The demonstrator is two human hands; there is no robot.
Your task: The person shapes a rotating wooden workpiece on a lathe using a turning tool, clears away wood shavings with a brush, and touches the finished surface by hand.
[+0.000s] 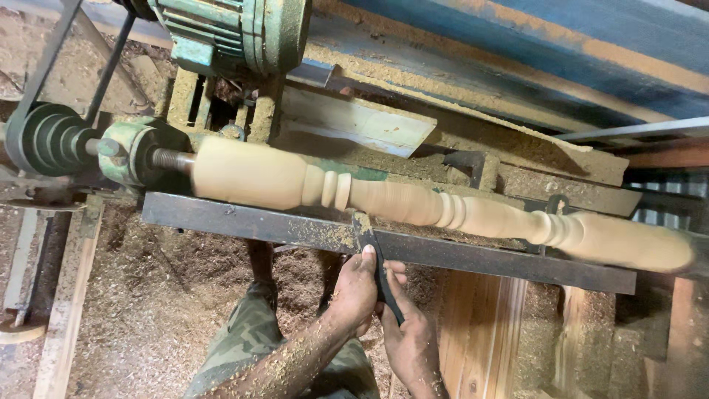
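Note:
A pale turned wooden spindle [384, 201] is mounted lengthwise in a green lathe [133, 151]; its beads and thick ends look blurred. A dark chisel [367, 238] lies across the long metal tool rest [244, 222], its tip at the spindle just right of the double bead. My left hand [356, 290] grips the chisel just below the rest, thumb pressed on the blade. My right hand [410, 341] holds the chisel's lower end closer to me. Sawdust coats my left forearm.
A green motor [236, 29] sits above the lathe, with a stepped pulley [48, 139] and belt at the left. Sawdust covers the floor and the lathe bed. A pale plank [354, 122] lies behind the spindle. My camouflage trouser leg [251, 332] is below, and wooden boards [480, 332] at the lower right.

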